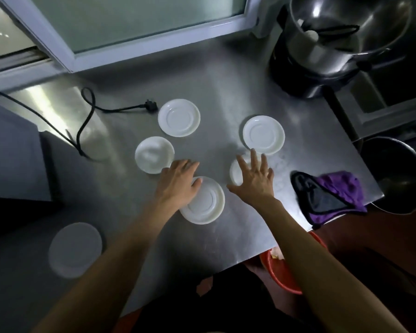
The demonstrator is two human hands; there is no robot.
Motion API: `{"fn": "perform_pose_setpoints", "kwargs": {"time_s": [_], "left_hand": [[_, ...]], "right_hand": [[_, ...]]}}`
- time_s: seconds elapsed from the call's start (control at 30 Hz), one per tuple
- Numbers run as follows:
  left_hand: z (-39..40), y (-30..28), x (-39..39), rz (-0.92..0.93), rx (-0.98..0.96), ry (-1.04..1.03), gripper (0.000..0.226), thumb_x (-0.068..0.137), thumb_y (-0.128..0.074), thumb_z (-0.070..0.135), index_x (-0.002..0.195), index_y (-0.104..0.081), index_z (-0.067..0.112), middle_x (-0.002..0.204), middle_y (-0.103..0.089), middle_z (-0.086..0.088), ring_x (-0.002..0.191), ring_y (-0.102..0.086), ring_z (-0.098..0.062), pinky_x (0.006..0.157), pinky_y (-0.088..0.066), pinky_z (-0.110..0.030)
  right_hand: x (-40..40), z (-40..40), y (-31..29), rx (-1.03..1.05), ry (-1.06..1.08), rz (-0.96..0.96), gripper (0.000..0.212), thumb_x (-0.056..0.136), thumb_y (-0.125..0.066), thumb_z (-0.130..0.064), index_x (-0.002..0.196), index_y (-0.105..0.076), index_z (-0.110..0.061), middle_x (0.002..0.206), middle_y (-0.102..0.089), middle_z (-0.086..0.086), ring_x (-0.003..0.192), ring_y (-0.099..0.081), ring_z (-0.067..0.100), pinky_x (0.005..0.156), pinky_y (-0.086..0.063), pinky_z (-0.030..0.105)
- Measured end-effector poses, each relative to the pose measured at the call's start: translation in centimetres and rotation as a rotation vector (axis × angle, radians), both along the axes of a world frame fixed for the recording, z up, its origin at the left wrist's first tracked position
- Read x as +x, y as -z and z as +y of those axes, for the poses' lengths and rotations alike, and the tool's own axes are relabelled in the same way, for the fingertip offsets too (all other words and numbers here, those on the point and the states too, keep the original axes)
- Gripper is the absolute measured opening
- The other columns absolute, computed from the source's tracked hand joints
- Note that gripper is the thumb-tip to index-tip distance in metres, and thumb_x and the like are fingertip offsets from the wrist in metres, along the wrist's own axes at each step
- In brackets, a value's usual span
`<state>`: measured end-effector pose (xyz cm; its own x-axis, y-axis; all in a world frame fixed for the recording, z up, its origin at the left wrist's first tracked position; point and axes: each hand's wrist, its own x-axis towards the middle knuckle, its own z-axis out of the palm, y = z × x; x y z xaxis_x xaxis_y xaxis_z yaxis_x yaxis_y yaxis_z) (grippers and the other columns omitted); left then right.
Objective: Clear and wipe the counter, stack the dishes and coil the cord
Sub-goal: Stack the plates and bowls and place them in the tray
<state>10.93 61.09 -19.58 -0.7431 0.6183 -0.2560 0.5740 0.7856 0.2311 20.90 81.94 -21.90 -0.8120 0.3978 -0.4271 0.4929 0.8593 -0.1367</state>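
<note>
Several white saucers lie on the steel counter [226, 87]. My left hand [178, 181] rests flat over the upper left edge of the nearest saucer [208, 203], fingers straight. My right hand [255, 176] hovers with spread fingers over a small saucer [235, 174], mostly hiding it. Other saucers lie at the back middle [179, 117], back right [263, 135], left [154, 155] and near left in shadow [75, 249]. A black cord [87, 116] snakes across the counter's left, its plug [151, 106] next to the back saucer. A purple and black cloth [332, 195] lies at the right edge.
A black appliance with a steel bowl [334, 39] stands at the back right. A steel pot [399, 174] sits beyond the counter's right edge. A red basin [283, 272] is below the front edge. A dark box [12, 150] stands left; a window frame [130, 44] runs behind.
</note>
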Motion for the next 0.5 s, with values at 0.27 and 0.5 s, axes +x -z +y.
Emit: {"fn": "perform_pose_setpoints", "kwargs": {"time_s": [0.27,0.5], "left_hand": [[0.0,1.7,-2.2,0.053,0.052,-0.128,0.051,0.089,-0.058,0.041,0.133,-0.058,0.015,0.138,-0.054,-0.010,0.129,-0.048,-0.032,0.092,-0.048,-0.050],[-1.3,1.8,-5.2,0.069,-0.012,-0.250,0.062,0.088,-0.054,0.043,0.146,-0.044,0.020,0.153,-0.038,-0.011,0.144,-0.028,-0.034,0.107,-0.036,-0.058]], "right_hand": [[-4.0,0.2,0.8,-0.003,-0.104,0.143,0.089,0.072,-0.066,-0.070,0.146,-0.028,-0.039,0.158,-0.025,0.004,0.141,-0.026,0.037,0.104,-0.034,0.059],[-8.4,-1.7,0.3,-0.048,-0.220,0.178,0.089,0.075,-0.066,-0.069,0.149,-0.026,-0.040,0.161,-0.019,0.002,0.145,-0.020,0.035,0.109,-0.027,0.061]]}}
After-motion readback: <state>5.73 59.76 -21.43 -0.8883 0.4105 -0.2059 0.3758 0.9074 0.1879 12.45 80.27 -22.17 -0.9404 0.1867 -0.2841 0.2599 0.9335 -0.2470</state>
